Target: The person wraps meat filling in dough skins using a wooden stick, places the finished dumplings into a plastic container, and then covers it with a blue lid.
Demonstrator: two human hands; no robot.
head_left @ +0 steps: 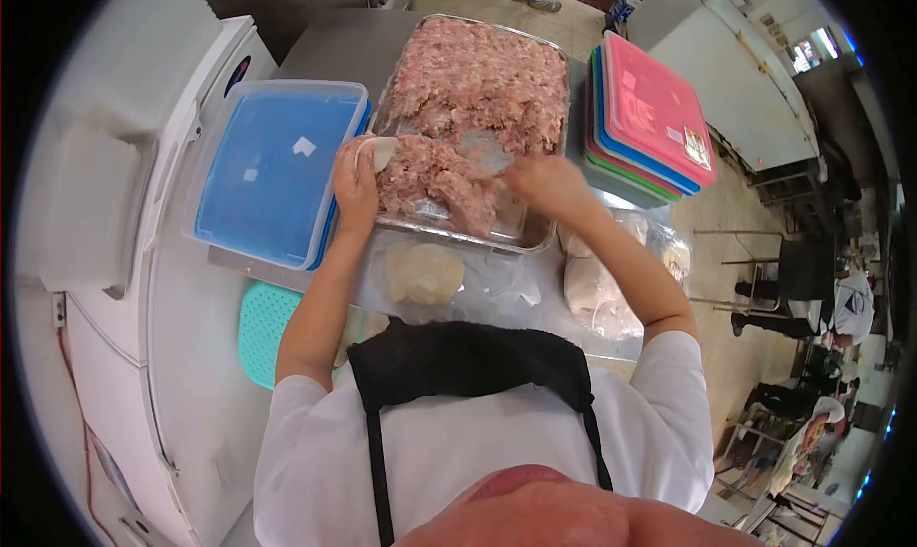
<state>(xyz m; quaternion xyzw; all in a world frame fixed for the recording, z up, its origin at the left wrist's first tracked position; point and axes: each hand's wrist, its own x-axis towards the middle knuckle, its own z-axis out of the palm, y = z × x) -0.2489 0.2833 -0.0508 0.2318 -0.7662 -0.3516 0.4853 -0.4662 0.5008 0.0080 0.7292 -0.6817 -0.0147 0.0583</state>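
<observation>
A large metal tray [542, 235] holds raw ground meat [482, 69], with a looser heap toward its near side. At the tray's left edge, my left hand [356, 179] is closed round a small pale round wrapper [384, 152]. My right hand [544, 184] is closed at the tray's right side, slightly blurred, beside a shiny greyish utensil [485, 152] that lies against the meat; its handle is hidden in my fingers. Below the tray, a stack of pale round wrappers [424, 273] rests on clear plastic.
A blue lidded container [272, 174] stands left; stacked coloured lids [659, 112] stand right. Plastic bags with pale contents [597, 289] lie under my right forearm. A turquoise perforated basket [263, 332] sits lower left. Other people [850, 308] are at far right.
</observation>
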